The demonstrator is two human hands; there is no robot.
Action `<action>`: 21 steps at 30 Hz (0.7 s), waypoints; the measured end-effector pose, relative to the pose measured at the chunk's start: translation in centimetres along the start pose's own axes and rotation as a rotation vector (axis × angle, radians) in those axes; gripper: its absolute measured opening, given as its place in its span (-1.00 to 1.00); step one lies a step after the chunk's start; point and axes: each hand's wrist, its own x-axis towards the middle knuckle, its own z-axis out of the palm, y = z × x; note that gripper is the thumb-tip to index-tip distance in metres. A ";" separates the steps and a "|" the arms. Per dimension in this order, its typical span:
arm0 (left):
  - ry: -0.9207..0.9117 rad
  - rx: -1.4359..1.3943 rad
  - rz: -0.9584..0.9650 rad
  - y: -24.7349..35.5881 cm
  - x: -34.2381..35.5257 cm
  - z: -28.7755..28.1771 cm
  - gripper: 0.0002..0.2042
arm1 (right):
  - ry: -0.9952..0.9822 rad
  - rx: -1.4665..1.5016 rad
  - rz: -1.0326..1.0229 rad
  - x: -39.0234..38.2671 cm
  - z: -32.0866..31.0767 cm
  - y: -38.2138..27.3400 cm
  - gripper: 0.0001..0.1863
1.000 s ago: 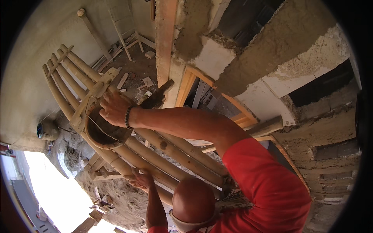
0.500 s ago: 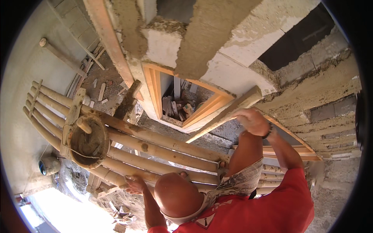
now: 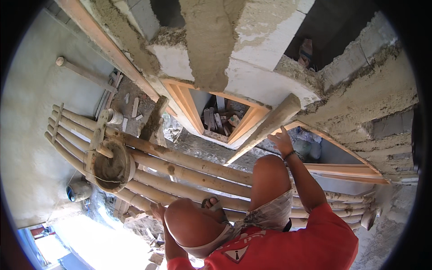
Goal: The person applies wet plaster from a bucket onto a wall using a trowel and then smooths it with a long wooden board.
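Note:
My right hand [image 3: 282, 143] is raised with its fingers spread, holding nothing. Its fingertips come close to the lower edge of a long wooden beam [image 3: 265, 128] that leans against the wall; whether they touch it I cannot tell. Low on the left, my left hand [image 3: 157, 209] is at the nearest round wooden pole [image 3: 133, 198] of a scaffold platform. My bent knee hides much of that hand, which seems closed round the pole. Further left on the poles stands a round bucket [image 3: 131, 170] of grey mortar [image 3: 110, 167], with a stubby wooden handle [image 3: 105, 150] sticking out.
I squat on the poles, with gaps between them. A wooden window frame [image 3: 191, 108] is set in the half-plastered block wall [image 3: 256, 74]; a second wooden frame [image 3: 342, 168] lies right. Rubble [image 3: 135, 96] and a dark drum [image 3: 79, 191] are below. A post [image 3: 83, 72] stands left.
My right hand has opened from its curled pose by the beam, spreading its fingers. The view has shifted, and my left hand is now more hidden behind my knee.

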 end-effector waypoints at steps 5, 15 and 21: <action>-0.059 -0.143 0.130 -1.9 1.4 -0.6 -0.49 | 0.006 -0.077 -0.347 4.0 2.1 2.9 -0.33; -0.109 -0.834 0.549 7.1 -0.3 -15.7 -0.51 | -0.138 -0.241 -0.401 5.9 0.8 3.7 -0.63; -0.019 -1.092 0.876 16.6 -11.5 -27.9 -0.54 | -0.205 -0.526 -0.566 5.5 0.2 5.0 -0.53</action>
